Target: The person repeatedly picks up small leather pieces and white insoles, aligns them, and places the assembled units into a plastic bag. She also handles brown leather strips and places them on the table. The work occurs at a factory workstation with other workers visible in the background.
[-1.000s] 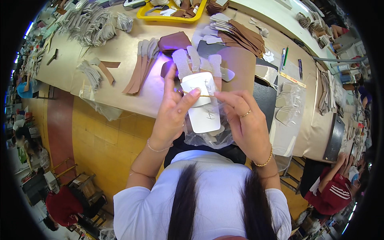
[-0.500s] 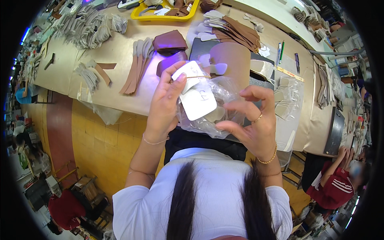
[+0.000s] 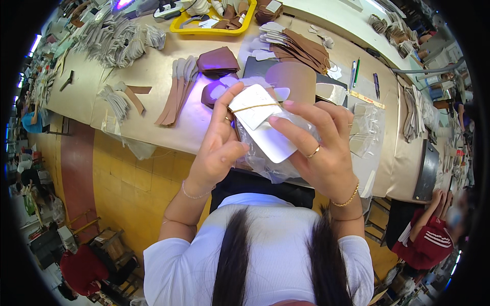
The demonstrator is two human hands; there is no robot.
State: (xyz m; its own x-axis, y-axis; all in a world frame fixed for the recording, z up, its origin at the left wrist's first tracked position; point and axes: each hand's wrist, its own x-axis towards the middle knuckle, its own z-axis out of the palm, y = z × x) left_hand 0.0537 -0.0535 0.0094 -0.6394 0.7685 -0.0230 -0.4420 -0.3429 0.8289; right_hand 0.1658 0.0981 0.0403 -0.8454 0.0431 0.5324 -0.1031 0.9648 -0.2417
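The left hand grips white cards, long axis eleven-to-five, over the tan table's near edge; bent right hand touches them, grip unclear. Yellow floor lies toward eight.

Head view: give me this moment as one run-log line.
left hand: at cards, left edge | right hand: touching cards | band: across cards | clear bag: beneath cards, partly hidden
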